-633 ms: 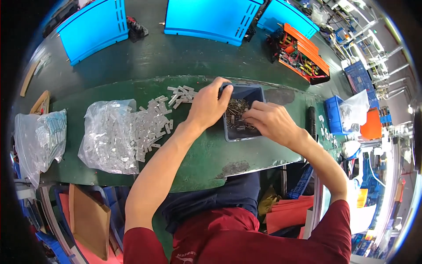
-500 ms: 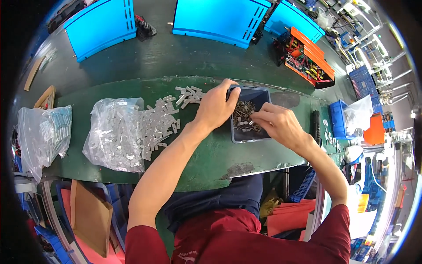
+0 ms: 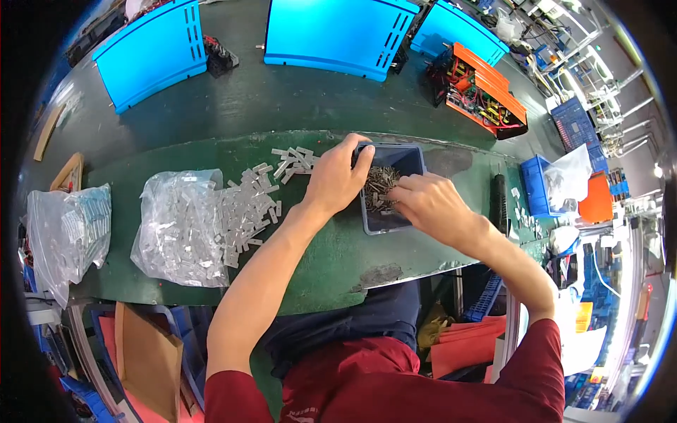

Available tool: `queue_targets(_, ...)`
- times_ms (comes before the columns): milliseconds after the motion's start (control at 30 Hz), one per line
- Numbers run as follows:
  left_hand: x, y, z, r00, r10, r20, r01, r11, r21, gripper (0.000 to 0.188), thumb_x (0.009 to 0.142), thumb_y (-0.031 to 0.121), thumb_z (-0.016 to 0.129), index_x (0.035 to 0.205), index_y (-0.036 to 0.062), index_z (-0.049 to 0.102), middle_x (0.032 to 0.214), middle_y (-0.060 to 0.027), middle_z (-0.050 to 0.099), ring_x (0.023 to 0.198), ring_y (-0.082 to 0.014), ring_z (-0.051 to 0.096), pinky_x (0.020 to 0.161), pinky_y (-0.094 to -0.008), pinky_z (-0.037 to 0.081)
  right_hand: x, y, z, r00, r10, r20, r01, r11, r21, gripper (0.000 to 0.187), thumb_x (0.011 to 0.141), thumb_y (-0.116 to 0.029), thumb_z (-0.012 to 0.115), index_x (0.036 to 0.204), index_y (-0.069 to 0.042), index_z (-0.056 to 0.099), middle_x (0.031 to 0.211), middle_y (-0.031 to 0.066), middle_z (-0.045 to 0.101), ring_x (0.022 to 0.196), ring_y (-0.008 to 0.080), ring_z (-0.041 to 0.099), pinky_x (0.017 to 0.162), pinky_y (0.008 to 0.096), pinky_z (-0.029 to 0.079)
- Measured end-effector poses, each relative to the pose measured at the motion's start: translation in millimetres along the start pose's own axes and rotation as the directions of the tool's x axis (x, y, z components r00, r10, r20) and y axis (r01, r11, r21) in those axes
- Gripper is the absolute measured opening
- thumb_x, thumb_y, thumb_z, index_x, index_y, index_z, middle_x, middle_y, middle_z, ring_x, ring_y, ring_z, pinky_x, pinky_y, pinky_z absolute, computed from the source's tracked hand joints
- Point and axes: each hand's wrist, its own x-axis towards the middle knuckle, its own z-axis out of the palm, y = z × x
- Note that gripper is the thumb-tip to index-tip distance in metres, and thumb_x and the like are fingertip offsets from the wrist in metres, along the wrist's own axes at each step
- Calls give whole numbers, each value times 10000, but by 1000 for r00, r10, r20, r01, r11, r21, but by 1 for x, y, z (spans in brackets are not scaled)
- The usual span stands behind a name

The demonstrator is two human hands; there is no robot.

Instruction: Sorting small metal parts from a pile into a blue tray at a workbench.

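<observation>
A small dark-blue plastic bin [image 3: 407,159] stands on the green worktop in front of me. Small brass-coloured screw-like parts [image 3: 378,185] lie heaped in it, with some paler pieces among them. My left hand [image 3: 336,178] is closed on the bin's left rim, its thumb over the edge. Over the right side of the bin is my right hand [image 3: 434,204], fingers curled together and dipping among the parts. Its fingertips are partly hidden, so I cannot make out what they hold. Left of the bin, flat silvery metal pieces [image 3: 250,208] spread out beside an open clear plastic bag [image 3: 180,236] of the same pieces.
Another filled plastic bag [image 3: 74,233] lies at the far left. Several blue panelled cases [image 3: 335,35] stand along the back, with an orange unit full of wiring [image 3: 483,95] at the back right. A black rod-shaped tool [image 3: 500,201] and a blue bin [image 3: 537,187] are to the right.
My right fingers have moved left and deeper among the parts in the bin. My left hand keeps its grip on the rim. The whole view has shifted slightly.
</observation>
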Motion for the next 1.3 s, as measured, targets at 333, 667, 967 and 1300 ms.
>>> queue_targets(333,-1,-6,0,999,9,-42,-9,1000,-18,286,1027,292,573,1152,39,626,932,-235,699,870,-412,677,745,-447,508,6,1,11,991,116,-74,-109,990,95,80,877,-64,684,925,-34,627,868,111,643,787,312,660,706,420,518)
queue_targets(667,-3,-24,2,978,206,18,-206,978,-42,221,941,151,614,1126,31,609,922,-212,708,911,-418,685,751,-461,529,80,-32,-5,922,231,-309,-31,843,537,136,920,-66,666,1037,2,656,967,135,700,799,234,686,720,362,537)
queue_targets(967,-2,-22,9,989,143,25,-143,989,33,247,938,175,621,1133,26,597,929,-229,693,940,-430,666,795,-500,516,88,-32,-14,920,180,-347,25,859,511,177,904,-47,684,1072,-8,725,927,116,688,791,245,670,717,334,522)
queue_targets(1300,-1,-6,-1,998,12,-60,-15,999,-49,286,1011,288,595,1154,44,640,964,-225,701,899,-372,693,773,-405,515,4,3,4,984,77,-163,-40,975,220,73,859,-54,698,931,-41,705,854,93,668,807,298,663,731,397,518)
